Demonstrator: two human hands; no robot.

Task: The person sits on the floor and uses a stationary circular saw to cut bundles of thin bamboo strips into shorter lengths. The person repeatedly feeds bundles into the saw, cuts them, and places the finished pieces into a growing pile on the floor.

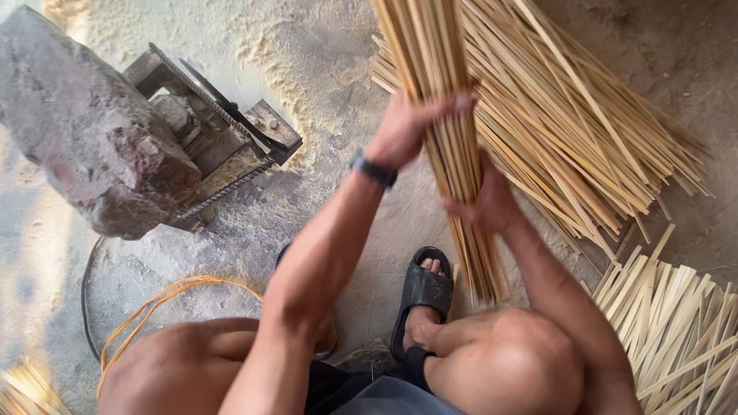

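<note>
I hold a thick bundle of long thin bamboo sticks upright, its lower end resting on the ground near my sandalled foot. My left hand wraps around the bundle from the left, higher up; a dark band sits on that wrist. My right hand grips the same bundle lower down from the right. I am squatting, with both knees at the bottom of the view.
A large fan of loose bamboo sticks lies on the ground behind the bundle. Wider flat strips lie at right. A rock sits on a small metal saw machine at left, sawdust around it. Orange cord and more sticks lie bottom left.
</note>
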